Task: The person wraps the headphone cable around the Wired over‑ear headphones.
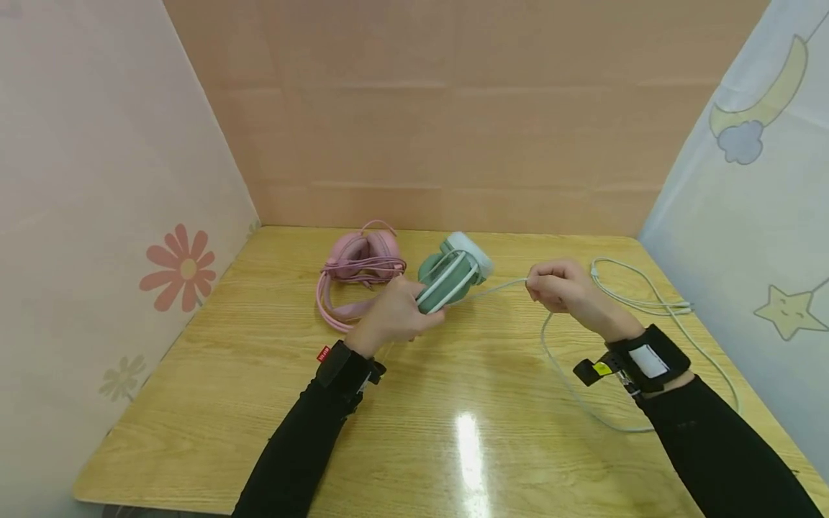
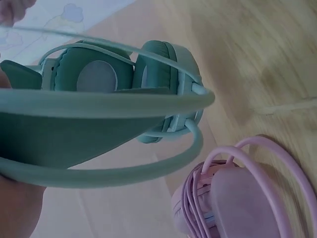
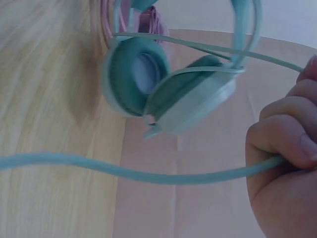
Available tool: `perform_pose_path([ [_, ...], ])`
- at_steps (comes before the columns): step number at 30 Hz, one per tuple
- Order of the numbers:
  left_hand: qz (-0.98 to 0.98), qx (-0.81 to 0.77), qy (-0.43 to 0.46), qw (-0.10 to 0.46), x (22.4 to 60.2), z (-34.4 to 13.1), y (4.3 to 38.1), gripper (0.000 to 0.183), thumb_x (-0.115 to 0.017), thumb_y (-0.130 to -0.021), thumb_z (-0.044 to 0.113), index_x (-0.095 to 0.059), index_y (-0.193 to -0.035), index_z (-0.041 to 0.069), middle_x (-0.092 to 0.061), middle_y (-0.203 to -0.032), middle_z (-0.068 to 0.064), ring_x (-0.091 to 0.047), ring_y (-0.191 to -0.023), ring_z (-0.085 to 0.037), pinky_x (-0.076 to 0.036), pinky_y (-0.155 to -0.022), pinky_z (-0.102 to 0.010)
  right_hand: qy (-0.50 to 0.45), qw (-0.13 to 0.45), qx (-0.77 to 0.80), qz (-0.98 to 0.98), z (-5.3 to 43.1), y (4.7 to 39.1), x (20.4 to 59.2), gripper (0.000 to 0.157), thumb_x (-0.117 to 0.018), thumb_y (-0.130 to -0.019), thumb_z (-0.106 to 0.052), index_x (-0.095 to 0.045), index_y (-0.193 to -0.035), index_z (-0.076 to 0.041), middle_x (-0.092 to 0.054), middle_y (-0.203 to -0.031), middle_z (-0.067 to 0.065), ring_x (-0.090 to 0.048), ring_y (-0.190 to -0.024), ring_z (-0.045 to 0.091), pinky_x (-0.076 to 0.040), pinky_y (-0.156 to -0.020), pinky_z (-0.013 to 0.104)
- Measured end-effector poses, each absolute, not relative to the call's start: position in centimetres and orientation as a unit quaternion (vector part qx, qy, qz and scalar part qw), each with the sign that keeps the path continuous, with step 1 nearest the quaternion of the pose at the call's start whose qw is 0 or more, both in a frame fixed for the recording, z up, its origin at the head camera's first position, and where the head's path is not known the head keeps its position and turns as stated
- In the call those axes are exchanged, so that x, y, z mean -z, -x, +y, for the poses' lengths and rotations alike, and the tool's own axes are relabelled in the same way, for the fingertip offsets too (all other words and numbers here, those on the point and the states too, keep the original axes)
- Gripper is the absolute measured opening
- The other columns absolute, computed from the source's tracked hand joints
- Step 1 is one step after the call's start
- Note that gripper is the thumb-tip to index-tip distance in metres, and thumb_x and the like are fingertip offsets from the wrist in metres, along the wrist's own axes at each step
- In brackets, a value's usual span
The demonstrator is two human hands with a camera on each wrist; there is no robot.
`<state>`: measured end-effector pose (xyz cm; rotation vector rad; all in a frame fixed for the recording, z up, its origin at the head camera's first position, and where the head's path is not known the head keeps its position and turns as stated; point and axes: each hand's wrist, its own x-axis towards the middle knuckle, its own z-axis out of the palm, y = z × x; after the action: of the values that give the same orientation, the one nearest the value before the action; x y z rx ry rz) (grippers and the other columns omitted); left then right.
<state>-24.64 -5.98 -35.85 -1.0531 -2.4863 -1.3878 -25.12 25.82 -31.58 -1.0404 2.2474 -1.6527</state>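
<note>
Green over-ear headphones (image 1: pixel 452 272) are held above the table by my left hand (image 1: pixel 398 311), which grips the headband (image 2: pixel 99 105). Their two ear cups (image 3: pixel 136 74) point away from that hand. A stretch of the green cable (image 3: pixel 198 48) crosses the ear cups and runs to my right hand (image 1: pixel 563 291). The right hand's curled fingers hold the cable (image 1: pixel 499 288) to the right of the headphones. From there the loose cable (image 1: pixel 570 388) drops to the table and loops around to the right.
Pink headphones (image 1: pixel 359 262) with their cable wrapped around them lie left of the green pair. Coils of green cable (image 1: pixel 648 306) rest at the table's right side. A brown backdrop (image 1: pixel 453 129) stands behind the wooden table (image 1: pixel 214 403), with patterned cloths on both sides.
</note>
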Motion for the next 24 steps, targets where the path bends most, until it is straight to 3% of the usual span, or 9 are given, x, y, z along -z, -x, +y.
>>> perform_pose_path([
  [7, -0.833, 0.428, 0.348, 0.04, 36.5, -5.4, 24.9, 0.023, -0.071, -0.084, 0.014, -0.057, -0.066, 0.01, -0.053, -0.052, 0.007, -0.051, -0.036, -0.006, -0.045, -0.041, -0.025, 0.365, 0.093, 0.6, 0.706, 24.5, 24.6, 29.9, 0.031, -0.046, -0.105, -0.006, -0.062, -0.078, -0.004, -0.027, -0.054, 0.004, -0.021, -0.043, 0.02, -0.018, -0.042, 0.036],
  [12, -0.844, 0.398, 0.357, 0.051, 36.7, -5.1, 25.1, 0.029, -0.072, -0.082, 0.015, -0.052, -0.062, 0.014, -0.048, -0.052, 0.01, -0.044, -0.041, -0.002, -0.038, -0.046, -0.021, 0.384, 0.085, 0.598, 0.699, 22.4, 24.1, 28.7, 0.026, -0.048, -0.104, -0.006, -0.065, -0.084, -0.002, -0.029, -0.055, 0.006, -0.023, -0.044, 0.022, -0.019, -0.043, 0.037],
  [24, -0.851, 0.376, 0.366, 0.038, 36.7, -5.0, 24.5, 0.037, -0.073, -0.083, 0.014, -0.044, -0.06, 0.016, -0.042, -0.053, 0.011, -0.04, -0.042, 0.0, -0.034, -0.044, -0.019, 0.425, 0.064, 0.62, 0.657, 20.9, 24.7, 26.8, 0.029, -0.045, -0.101, 0.003, -0.071, -0.088, 0.001, -0.031, -0.053, 0.005, -0.023, -0.042, 0.02, -0.017, -0.039, 0.033],
])
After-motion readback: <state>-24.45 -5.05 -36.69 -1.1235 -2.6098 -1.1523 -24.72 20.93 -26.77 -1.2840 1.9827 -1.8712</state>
